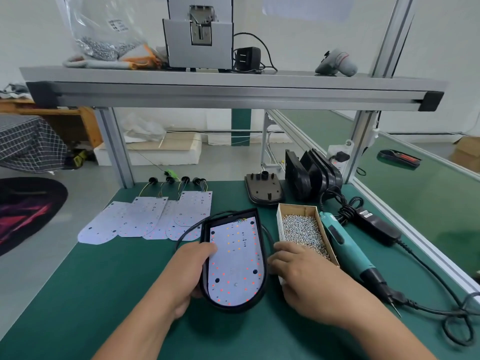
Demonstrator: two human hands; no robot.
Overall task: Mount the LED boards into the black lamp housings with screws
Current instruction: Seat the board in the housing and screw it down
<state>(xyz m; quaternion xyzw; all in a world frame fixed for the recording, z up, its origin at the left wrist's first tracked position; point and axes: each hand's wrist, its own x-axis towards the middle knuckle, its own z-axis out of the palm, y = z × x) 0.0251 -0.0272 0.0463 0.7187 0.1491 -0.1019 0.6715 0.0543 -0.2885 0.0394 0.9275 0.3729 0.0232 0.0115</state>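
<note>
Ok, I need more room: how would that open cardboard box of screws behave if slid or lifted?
The box of screws is likely heavy for its size: it is nearly full of metal screws. Its thin cardboard walls may flex, so lifting one end could spill some. Long and low on the mat, it should slide, not tip.

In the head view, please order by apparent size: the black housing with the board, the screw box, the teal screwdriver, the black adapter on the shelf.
1. Black housing.
2. Screw box and teal screwdriver: unranked; screwdriver longer, box wider.
3. Black adapter: smallest, but farthest from the camera.
</note>
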